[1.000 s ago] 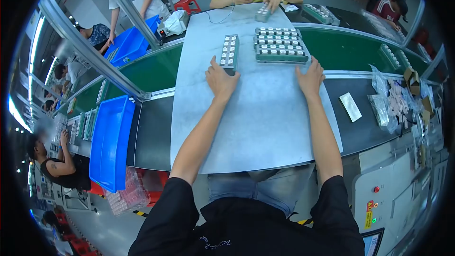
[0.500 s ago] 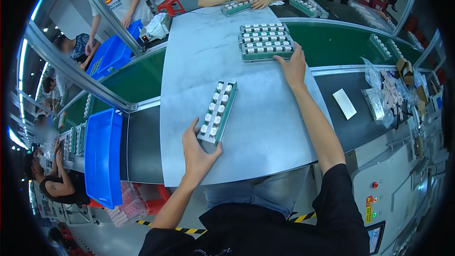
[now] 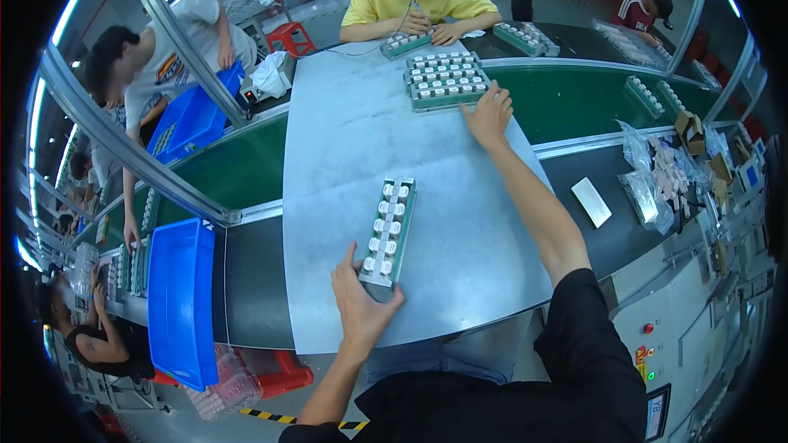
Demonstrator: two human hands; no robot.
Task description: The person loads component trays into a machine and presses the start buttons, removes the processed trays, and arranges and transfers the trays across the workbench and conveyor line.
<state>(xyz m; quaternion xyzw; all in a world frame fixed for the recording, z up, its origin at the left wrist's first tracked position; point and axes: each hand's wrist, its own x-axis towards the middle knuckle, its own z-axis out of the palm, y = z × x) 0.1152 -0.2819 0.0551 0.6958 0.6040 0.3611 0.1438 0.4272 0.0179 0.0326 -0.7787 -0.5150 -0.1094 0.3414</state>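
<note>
In the head view, a long green module [image 3: 387, 230] with two rows of white round caps stands on the metal-grey table. My left hand [image 3: 364, 312] is around its near end, thumb on the right and fingers on the left. Farther off, a block of similar modules [image 3: 446, 82] sits side by side on the table. My right hand [image 3: 490, 119] is at the block's near right corner, thumb along the front and fingers at the right side. How firmly it grips is hard to see.
A co-worker in yellow [image 3: 419, 12] bends over another module [image 3: 405, 44] at the table's far end. A blue bin [image 3: 182, 303] stands at left. A green conveyor [image 3: 574, 98] runs behind the table. At right lie a silvery flat block [image 3: 591, 202] and plastic bags [image 3: 644, 197].
The view has shifted. My left hand and the single module are nearer my body, and the module stands more upright in view. My right hand stays at the block's corner, its fingers more curled.
</note>
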